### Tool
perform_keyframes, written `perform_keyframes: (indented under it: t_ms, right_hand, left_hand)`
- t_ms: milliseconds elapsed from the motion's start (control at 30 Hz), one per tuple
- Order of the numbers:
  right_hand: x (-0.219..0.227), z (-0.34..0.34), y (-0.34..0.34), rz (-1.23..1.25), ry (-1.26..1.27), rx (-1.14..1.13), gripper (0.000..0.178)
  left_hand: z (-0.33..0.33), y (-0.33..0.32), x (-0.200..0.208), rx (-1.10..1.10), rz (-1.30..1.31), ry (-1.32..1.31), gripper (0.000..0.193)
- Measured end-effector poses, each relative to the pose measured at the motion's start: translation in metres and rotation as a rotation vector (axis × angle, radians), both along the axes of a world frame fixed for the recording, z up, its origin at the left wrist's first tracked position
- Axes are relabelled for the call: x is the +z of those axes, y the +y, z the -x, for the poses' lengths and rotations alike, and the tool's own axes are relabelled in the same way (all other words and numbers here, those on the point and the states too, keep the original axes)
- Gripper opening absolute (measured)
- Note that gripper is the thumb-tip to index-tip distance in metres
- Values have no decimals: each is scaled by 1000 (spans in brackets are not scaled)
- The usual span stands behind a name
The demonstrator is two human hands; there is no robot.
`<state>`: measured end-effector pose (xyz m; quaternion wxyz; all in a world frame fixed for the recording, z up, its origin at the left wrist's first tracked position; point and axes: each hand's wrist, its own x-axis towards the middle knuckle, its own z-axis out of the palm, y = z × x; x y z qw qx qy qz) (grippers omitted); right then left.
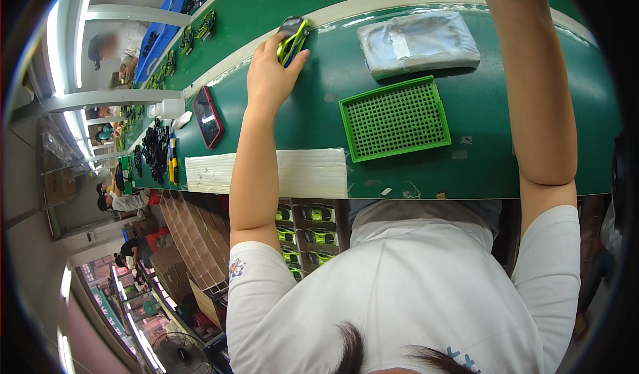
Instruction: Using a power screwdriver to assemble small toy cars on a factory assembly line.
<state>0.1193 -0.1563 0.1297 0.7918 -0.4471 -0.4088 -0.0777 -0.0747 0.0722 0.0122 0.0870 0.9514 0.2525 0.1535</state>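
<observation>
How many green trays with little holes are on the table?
1. The green tray with holes lies flat on the green table, between the person's two arms, just below a plastic-wrapped package. More could be hidden outside the picture.

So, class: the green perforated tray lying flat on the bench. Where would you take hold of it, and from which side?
Grip the green perforated tray by its raised solid rim, probably at the near edge, coming from the person's side of the green bench. It lies flat, its middle is all small holes, and the wrapped grey packet sits close behind its far edge.
</observation>
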Motion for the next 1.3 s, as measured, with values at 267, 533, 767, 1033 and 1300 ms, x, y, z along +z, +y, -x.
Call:
perform_keyframes:
  t_ms: [267, 533, 767, 1033, 1300]
  right_hand:
    - [1, 12, 5, 28, -42, 83, 65]
    - [-15, 45, 6, 295, -63, 527, 31]
    - [-8, 51, 5, 458, -29, 565, 40]
    - [-12, 53, 11, 592, 185, 718, 35]
    - [-24, 39, 12, 366, -119, 684, 45]
  left_hand:
    - [137, -18, 19, 245, 419, -47, 47]
    - [60, -125, 55, -596, 1839, -1039, 59]
    - [40, -135, 62, -657, 1800, -1037, 61]
    - [22, -140, 61, -439, 1369, -947, 47]
    - [31, -130, 56, -406, 1527, -1060, 39]
